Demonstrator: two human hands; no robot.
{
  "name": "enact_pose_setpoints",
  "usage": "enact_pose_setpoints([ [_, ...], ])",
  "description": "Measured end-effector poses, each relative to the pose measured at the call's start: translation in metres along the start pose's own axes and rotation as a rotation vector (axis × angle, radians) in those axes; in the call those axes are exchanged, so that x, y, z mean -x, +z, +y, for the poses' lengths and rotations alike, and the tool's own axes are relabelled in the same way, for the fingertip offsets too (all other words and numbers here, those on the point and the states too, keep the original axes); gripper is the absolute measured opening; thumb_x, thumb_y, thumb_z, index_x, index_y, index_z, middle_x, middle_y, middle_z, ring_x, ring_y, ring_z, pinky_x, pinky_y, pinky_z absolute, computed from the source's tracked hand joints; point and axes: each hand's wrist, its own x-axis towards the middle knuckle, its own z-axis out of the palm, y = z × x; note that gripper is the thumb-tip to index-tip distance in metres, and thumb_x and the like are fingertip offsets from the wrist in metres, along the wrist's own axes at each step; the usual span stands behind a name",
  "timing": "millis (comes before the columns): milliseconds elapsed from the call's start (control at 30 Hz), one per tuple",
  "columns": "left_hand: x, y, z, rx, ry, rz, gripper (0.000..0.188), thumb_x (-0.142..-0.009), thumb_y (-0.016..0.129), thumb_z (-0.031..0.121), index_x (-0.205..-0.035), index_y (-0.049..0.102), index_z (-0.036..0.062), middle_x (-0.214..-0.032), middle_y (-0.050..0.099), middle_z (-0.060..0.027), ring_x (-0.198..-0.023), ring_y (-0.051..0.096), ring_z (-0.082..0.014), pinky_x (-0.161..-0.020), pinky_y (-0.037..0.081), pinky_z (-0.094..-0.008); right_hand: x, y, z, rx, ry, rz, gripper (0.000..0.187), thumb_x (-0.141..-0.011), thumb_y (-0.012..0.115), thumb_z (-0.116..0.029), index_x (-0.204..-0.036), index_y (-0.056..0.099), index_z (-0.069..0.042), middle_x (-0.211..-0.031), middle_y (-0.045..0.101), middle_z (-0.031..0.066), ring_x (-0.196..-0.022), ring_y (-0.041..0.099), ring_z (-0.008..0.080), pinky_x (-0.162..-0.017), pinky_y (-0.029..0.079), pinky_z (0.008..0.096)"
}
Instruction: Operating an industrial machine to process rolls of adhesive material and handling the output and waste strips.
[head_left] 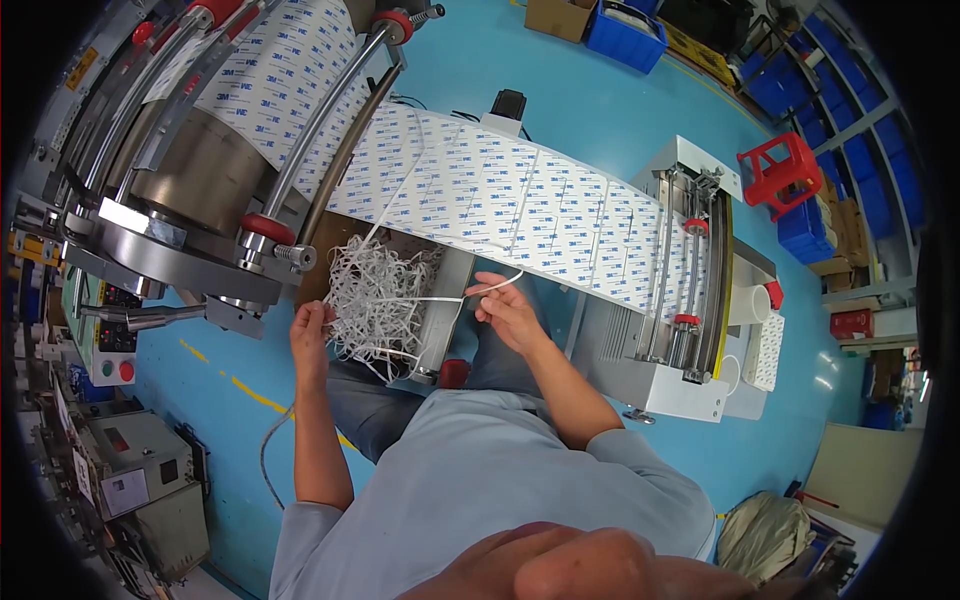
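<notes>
The left hand (311,330) pinches a white strip (430,299) at the edge of the scrap tangle (380,298). The right hand (507,312), right of the tangle, grips the strip's other end. Above the tangle runs the printed web (520,205).

stool: red plastic stool (781,172), right of machine
crates: blue bins (628,34) at top, more stacked on right shelving
floor: blue floor (600,100)
sack: olive bag (765,535), lower right

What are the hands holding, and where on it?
Both pinch one thin white strip. The right hand grips it where it comes down from the sheet; the left hand grips it at the scrap tangle.
</notes>
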Motion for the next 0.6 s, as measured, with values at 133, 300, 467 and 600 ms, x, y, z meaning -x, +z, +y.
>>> enact_pose_setpoints([
  [133, 0.003, -0.007, 0.006, -0.023, -0.017, 0.009, 0.020, -0.091, 0.053, 0.026, -0.083, 0.057, 0.0083, -0.074, 0.057, 0.0023, -0.067, 0.048, -0.0042, -0.060, 0.035, -0.0186, -0.003, 0.003, 0.003, -0.017, 0.001, -0.009, 0.043, -0.085, 0.056, -0.006, -0.125, 0.043, -0.007, -0.109, 0.058, 0.0072, -0.078, 0.055, 0.0090, -0.071, 0.045, 0.0220],
  [300, -0.018, -0.062, 0.008, -0.034, -0.001, 0.012, 0.022, -0.091, 0.052, 0.027, -0.081, 0.054, 0.0081, -0.073, 0.053, 0.0008, -0.071, 0.050, -0.0088, -0.071, 0.040, -0.0239, -0.033, 0.021, 0.024, -0.032, -0.002, -0.035, 0.042, -0.085, 0.056, -0.006, -0.125, 0.044, -0.008, -0.109, 0.057, 0.0069, -0.078, 0.054, 0.0088, -0.071, 0.044, 0.0219],
  [467, -0.050, -0.137, 0.011, 0.221, -0.034, 0.143, 0.019, -0.092, 0.051, 0.026, -0.082, 0.053, 0.0092, -0.074, 0.054, 0.0001, -0.070, 0.051, -0.0110, -0.071, 0.040, -0.0266, -0.074, 0.062, 0.044, -0.015, 0.011, -0.030, 0.042, -0.084, 0.056, -0.005, -0.124, 0.044, -0.009, -0.109, 0.057, 0.0068, -0.079, 0.054, 0.0090, -0.071, 0.044, 0.0221],
  [600, -0.069, -0.178, 0.002, 0.450, -0.086, 0.312, 0.018, -0.092, 0.049, 0.027, -0.083, 0.051, 0.0114, -0.074, 0.053, 0.0005, -0.069, 0.049, -0.0121, -0.069, 0.040, -0.0274, -0.090, 0.076, 0.053, -0.027, 0.001, -0.062, 0.045, -0.084, 0.057, -0.006, -0.126, 0.042, -0.008, -0.109, 0.056, 0.0066, -0.080, 0.053, 0.0092, -0.073, 0.044, 0.0223],
])
